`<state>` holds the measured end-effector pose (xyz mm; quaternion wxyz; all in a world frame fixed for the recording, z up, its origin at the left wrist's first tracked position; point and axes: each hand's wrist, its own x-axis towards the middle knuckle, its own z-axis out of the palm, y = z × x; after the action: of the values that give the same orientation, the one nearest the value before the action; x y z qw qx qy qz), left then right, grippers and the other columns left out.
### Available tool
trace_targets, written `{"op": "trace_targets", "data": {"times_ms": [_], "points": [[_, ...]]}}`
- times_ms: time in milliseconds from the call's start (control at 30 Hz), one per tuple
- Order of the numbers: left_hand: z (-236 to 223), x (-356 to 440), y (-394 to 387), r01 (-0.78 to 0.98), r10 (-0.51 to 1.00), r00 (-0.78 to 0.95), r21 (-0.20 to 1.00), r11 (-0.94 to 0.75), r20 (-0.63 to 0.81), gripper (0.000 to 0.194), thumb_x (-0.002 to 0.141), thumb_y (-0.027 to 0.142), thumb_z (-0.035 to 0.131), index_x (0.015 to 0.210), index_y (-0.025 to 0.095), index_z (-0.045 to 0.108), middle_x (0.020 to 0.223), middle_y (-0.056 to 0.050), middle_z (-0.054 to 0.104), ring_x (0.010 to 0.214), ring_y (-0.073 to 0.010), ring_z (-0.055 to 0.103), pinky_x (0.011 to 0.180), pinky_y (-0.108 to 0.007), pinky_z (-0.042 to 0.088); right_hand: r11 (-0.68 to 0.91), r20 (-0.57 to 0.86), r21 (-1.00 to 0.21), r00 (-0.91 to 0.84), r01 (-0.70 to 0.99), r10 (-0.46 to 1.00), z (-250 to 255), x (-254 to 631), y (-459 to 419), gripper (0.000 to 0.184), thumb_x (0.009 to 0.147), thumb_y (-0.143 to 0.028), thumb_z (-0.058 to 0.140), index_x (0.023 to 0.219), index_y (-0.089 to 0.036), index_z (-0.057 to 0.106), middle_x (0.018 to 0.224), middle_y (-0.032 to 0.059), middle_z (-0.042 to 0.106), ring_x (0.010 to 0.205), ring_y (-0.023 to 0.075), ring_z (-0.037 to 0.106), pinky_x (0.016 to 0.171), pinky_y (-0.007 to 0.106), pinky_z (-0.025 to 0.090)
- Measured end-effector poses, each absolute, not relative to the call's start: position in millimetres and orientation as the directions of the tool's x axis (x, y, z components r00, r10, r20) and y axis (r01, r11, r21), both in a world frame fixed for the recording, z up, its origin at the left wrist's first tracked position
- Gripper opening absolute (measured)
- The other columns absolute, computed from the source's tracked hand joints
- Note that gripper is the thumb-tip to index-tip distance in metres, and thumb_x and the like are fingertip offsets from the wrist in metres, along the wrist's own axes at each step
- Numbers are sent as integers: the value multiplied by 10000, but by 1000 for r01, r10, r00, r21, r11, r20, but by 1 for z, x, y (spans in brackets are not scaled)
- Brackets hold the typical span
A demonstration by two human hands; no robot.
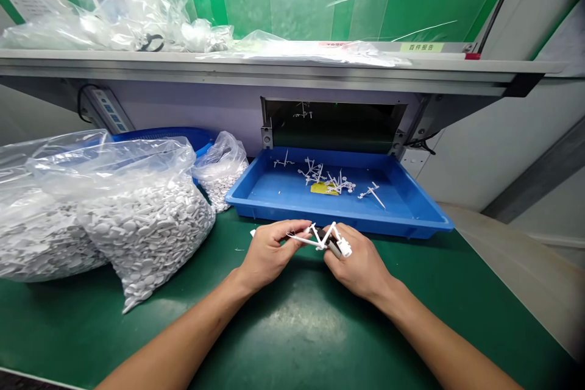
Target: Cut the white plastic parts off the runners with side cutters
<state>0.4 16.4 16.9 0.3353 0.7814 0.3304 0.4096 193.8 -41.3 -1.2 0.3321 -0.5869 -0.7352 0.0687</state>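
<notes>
My left hand (276, 251) pinches one end of a white plastic sprue (311, 242), a branching moulded frame with small parts on it. My right hand (361, 259) is closed around nippers (333, 246) with dark and grey handles, largely covered by the fingers and the sprue. The sprue's right branch, with a flat white piece, lies over the nippers and the right fingers. Both hands are close together above the green table (292, 329), just in front of the blue tray (329, 214). Whether the nippers' jaws touch the sprue I cannot tell.
More white sprues (339, 183) and a yellow label (323, 189) lie in the tray. Behind it is a dark wall opening (336, 125) with another sprue inside. Clear bags of small white parts (146, 237) stand left, before a blue basket (169, 132). A shelf (256, 73) runs overhead.
</notes>
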Motion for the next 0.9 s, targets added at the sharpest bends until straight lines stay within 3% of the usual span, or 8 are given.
{"op": "trace_targets", "data": {"times_ms": [333, 600, 733, 833, 900], "points": [[10, 0, 22, 246, 782, 490, 800, -547, 384, 222, 873, 289, 639, 1055, 195, 725, 1020, -36, 733, 901, -186, 696, 868, -261, 540, 230, 335, -352, -107, 907, 936, -3, 195, -42, 118, 800, -144, 500, 873, -219, 554, 811, 11, 597, 761, 177, 518, 676, 273, 334], [-2, 13, 28, 199, 834, 470, 886, -419, 289, 246, 871, 327, 635, 1052, 175, 702, 904, -40, 745, 757, -180, 714, 706, -248, 563, 99, 214, -375, -18, 922, 977, -3, 221, -29, 46, 792, -196, 526, 784, -208, 570, 777, 11, 633, 696, 163, 544, 610, 271, 293], [1, 16, 25, 166, 822, 481, 890, -425, 303, 245, 874, 312, 633, 1054, 159, 700, 857, -44, 742, 746, -174, 711, 717, -249, 561, 87, 211, -578, 46, 811, 976, 13, 234, -29, 111, 833, -220, 498, 854, -214, 607, 740, -10, 627, 663, 149, 539, 599, 254, 332], [21, 10, 19, 92, 824, 416, 883, -460, 385, 235, 878, 292, 626, 1042, 142, 701, 845, -54, 735, 732, -166, 697, 700, -252, 567, 179, 159, -764, -88, 620, 983, 28, 225, -38, 153, 856, -251, 502, 951, -220, 618, 806, -19, 639, 688, 138, 555, 628, 237, 396], [44, -3, 13, 51, 826, 279, 852, -522, 489, 233, 877, 286, 626, 1042, 140, 702, 877, -62, 728, 729, -160, 687, 692, -256, 571, 257, 145, -818, -249, 515, 958, 36, 211, -48, 169, 837, -243, 550, 984, -221, 630, 909, -13, 647, 764, 139, 575, 695, 235, 430]]}}
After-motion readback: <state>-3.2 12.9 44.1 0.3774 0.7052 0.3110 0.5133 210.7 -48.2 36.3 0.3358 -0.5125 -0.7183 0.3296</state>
